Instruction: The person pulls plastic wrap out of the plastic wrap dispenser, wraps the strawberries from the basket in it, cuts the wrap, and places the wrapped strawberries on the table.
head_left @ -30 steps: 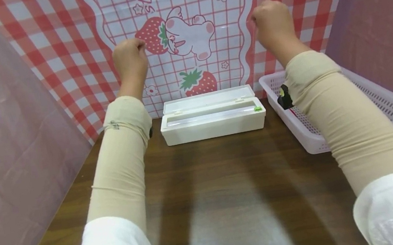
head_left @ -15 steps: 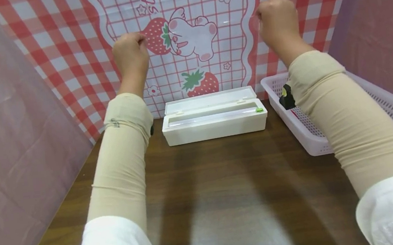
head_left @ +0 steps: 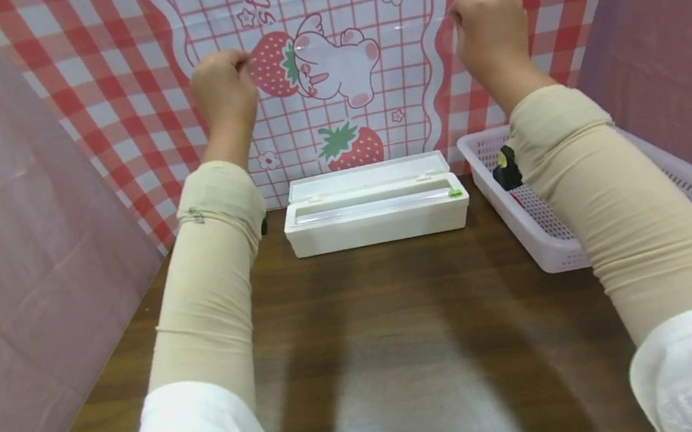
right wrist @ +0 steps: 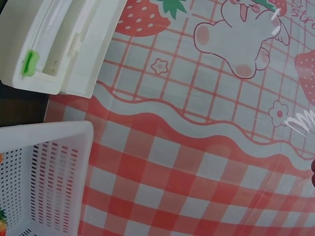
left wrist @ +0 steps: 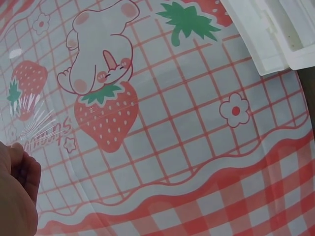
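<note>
A sheet of clear cling film point(left wrist: 37, 120) is stretched between my raised hands, its creases fanning out from the fingertips. My left hand point(head_left: 223, 90) pinches one end of it. On the other side, my right hand point(head_left: 494, 28) pinches the opposite end, where creases also show in the right wrist view. The film's full outline is too transparent to make out. Below and between the hands stands a white cling film box point(head_left: 380, 226), its lid tilted back against the cloth. A green slider point(head_left: 455, 193) sits at the right end of its top.
On the right, under my right forearm, a white perforated basket point(head_left: 551, 252) holds a black-and-yellow object point(head_left: 506, 169) and something red. Behind everything hangs a checked strawberry cloth point(head_left: 404, 57). Pink cloth point(head_left: 11, 178) walls both sides of the brown wooden table point(head_left: 384, 312).
Both hands have risen a little and drawn slightly farther apart, with the film still pinched. The box and basket have stayed in place.
</note>
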`<state>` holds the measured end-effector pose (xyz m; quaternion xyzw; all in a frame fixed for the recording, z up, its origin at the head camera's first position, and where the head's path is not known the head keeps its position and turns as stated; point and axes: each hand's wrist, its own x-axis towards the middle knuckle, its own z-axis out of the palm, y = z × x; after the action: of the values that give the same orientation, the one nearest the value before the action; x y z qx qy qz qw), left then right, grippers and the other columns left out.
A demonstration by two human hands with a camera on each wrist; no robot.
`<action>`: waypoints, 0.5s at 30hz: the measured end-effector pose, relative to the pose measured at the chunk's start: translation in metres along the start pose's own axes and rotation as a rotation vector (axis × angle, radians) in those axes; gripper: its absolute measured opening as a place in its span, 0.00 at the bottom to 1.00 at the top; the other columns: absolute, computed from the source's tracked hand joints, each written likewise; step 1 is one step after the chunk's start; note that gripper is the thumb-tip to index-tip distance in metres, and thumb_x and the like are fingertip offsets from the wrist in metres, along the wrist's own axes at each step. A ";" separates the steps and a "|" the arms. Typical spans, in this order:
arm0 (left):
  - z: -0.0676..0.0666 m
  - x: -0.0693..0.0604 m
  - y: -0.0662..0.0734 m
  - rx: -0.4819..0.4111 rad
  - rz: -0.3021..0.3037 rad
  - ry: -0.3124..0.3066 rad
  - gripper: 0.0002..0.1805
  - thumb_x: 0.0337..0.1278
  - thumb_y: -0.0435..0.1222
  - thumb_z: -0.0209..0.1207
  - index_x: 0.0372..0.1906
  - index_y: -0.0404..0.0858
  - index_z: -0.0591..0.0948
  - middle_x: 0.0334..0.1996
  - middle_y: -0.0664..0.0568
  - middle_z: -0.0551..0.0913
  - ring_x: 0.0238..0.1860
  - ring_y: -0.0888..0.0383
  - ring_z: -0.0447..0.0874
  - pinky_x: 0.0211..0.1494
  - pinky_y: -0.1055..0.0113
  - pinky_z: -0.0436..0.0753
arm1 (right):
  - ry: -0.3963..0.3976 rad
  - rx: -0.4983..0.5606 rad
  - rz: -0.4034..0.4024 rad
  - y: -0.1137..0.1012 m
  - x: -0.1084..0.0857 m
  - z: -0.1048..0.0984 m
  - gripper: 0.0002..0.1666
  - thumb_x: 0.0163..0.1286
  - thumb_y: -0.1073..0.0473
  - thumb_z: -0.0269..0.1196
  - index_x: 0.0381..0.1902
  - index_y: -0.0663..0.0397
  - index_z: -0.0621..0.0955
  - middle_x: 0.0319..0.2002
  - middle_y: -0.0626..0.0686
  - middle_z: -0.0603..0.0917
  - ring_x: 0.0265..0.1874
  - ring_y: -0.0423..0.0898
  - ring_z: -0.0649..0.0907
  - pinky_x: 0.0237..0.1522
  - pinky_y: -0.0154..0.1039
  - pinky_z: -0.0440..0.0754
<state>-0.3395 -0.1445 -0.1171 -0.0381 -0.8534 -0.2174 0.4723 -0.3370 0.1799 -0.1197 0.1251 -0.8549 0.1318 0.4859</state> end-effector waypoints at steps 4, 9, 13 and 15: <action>-0.003 0.001 0.000 -0.018 0.011 0.013 0.11 0.67 0.33 0.56 0.46 0.38 0.86 0.47 0.49 0.86 0.50 0.57 0.84 0.54 0.76 0.76 | 0.042 0.004 -0.026 -0.002 0.000 -0.002 0.13 0.72 0.68 0.53 0.40 0.71 0.83 0.39 0.68 0.82 0.43 0.66 0.79 0.52 0.59 0.75; -0.008 0.002 -0.004 -0.026 0.025 0.025 0.10 0.66 0.33 0.57 0.45 0.38 0.87 0.46 0.49 0.87 0.50 0.55 0.84 0.57 0.72 0.76 | 0.067 0.032 -0.030 -0.006 -0.002 -0.008 0.13 0.73 0.67 0.53 0.40 0.70 0.83 0.40 0.67 0.83 0.44 0.64 0.80 0.52 0.57 0.75; -0.013 0.001 -0.007 -0.037 0.023 0.030 0.10 0.67 0.35 0.57 0.45 0.39 0.87 0.45 0.50 0.87 0.49 0.56 0.84 0.56 0.73 0.76 | 0.106 0.077 -0.052 -0.010 -0.005 -0.015 0.13 0.72 0.66 0.54 0.39 0.68 0.85 0.38 0.66 0.84 0.42 0.62 0.81 0.50 0.57 0.75; -0.016 0.000 -0.009 -0.047 0.031 0.035 0.11 0.67 0.36 0.58 0.46 0.38 0.87 0.44 0.49 0.87 0.47 0.56 0.84 0.54 0.73 0.77 | 0.129 0.100 -0.069 -0.012 -0.007 -0.019 0.14 0.72 0.65 0.54 0.38 0.67 0.86 0.36 0.65 0.85 0.41 0.61 0.81 0.49 0.56 0.76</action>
<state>-0.3289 -0.1588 -0.1128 -0.0584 -0.8390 -0.2308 0.4893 -0.3145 0.1762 -0.1156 0.1699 -0.8095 0.1650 0.5373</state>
